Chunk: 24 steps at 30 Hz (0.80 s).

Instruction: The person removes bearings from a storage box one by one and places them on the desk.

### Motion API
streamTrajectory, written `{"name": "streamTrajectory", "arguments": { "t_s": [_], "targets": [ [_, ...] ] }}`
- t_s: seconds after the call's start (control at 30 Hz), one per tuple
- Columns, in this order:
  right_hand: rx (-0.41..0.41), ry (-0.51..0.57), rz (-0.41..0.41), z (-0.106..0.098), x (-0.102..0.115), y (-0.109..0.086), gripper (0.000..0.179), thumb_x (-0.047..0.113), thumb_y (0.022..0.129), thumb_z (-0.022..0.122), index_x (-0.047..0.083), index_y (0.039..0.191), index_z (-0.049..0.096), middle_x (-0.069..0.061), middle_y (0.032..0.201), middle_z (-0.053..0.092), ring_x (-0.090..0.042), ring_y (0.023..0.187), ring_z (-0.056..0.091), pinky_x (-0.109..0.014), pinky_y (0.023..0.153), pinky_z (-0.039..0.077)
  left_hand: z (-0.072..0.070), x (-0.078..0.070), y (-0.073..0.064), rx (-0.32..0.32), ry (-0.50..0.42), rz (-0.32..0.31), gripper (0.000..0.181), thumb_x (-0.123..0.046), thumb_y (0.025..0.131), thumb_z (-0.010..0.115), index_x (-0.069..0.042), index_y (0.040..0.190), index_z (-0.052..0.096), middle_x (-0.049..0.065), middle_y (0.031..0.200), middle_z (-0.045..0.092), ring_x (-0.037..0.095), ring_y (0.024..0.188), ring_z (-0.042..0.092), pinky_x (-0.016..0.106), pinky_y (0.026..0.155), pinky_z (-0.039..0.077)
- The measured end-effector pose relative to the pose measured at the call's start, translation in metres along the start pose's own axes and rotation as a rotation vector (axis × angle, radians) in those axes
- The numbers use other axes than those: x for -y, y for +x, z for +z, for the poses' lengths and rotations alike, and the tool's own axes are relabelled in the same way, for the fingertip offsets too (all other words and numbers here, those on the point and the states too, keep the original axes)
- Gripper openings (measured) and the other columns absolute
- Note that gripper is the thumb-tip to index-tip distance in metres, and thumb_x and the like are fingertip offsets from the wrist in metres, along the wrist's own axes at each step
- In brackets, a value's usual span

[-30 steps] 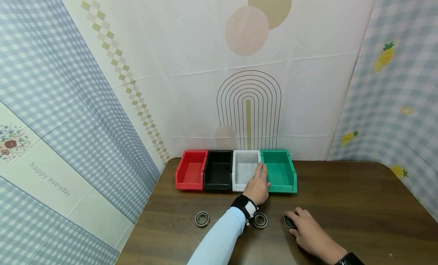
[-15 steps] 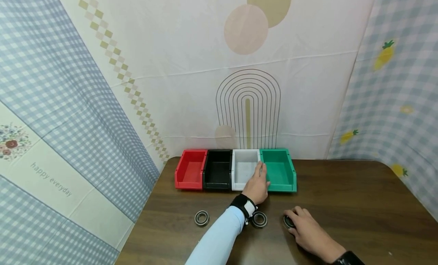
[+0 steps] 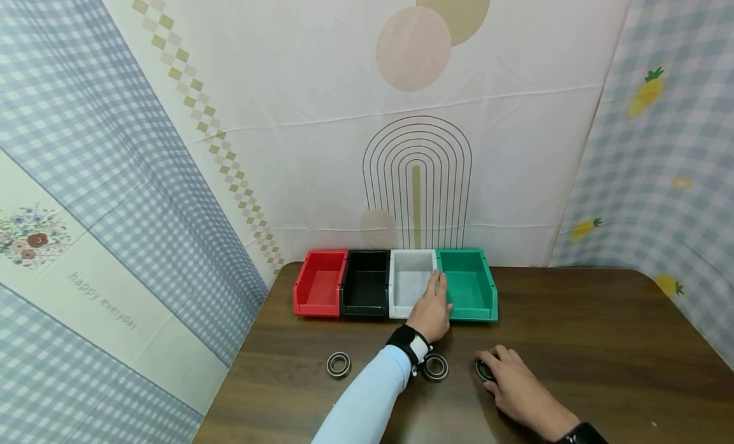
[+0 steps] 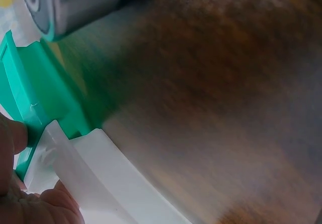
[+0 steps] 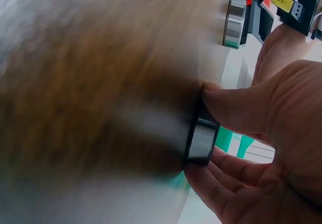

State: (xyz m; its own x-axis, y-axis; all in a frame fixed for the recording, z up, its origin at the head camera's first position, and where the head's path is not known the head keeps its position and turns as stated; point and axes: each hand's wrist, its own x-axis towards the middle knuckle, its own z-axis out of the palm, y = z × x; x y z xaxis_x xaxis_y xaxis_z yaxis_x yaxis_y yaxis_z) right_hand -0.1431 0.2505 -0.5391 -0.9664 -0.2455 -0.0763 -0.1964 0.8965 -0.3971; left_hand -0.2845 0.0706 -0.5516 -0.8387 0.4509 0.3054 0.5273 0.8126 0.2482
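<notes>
A red bin (image 3: 321,283), a black bin (image 3: 365,283), a white bin (image 3: 408,278) and a green bin (image 3: 467,285) stand side by side at the wall. My left hand (image 3: 430,313) reaches over the seam between the white and green ones. Its thumb (image 4: 17,137) lies on the green side and its fingers (image 4: 60,199) on the white side, pinching the adjoining walls. On the table my right hand (image 3: 518,390) grips a ball bearing (image 5: 203,142) between thumb and fingers, hiding part of it. Another bearing (image 3: 435,367) lies beside my left wrist.
A further bearing (image 3: 338,365) lies left of my left forearm on the brown wooden table (image 3: 275,380). Printed cloth (image 3: 321,176) hangs directly behind the bins. My left forearm crosses the table's middle.
Both hands, the bins and the bearings keep their places. Only the head view shifts very slightly.
</notes>
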Motion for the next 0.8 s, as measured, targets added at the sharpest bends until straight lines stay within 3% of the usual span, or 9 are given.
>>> {"name": "streamTrajectory", "arguments": {
  "t_s": [0.57,0.8],
  "targets": [
    [-0.019,0.008,0.009,0.0029,0.0009,-0.0018,0.046,0.008,0.092,0.082,0.011,0.135,0.068,-0.010,0.120,0.065,-0.028,0.113,0.062,-0.048,0.092,0.059,-0.0013,-0.0014,-0.0005,0.016,0.013,-0.005,0.073,-0.025,0.109,0.062,-0.002,0.168,0.027,0.019,0.174,0.029,0.020,0.130,0.068,0.020,0.090,0.060],
    [0.012,0.025,0.030,0.0028,0.0008,0.0006,0.046,0.010,0.092,0.082,0.010,0.136,0.068,-0.010,0.121,0.065,-0.029,0.114,0.062,-0.050,0.093,0.059,-0.0025,-0.0031,-0.0018,0.013,-0.002,-0.013,0.072,-0.025,0.109,0.062,-0.001,0.167,0.028,0.019,0.174,0.029,0.022,0.128,0.069,0.024,0.093,0.061]
  ]
}}
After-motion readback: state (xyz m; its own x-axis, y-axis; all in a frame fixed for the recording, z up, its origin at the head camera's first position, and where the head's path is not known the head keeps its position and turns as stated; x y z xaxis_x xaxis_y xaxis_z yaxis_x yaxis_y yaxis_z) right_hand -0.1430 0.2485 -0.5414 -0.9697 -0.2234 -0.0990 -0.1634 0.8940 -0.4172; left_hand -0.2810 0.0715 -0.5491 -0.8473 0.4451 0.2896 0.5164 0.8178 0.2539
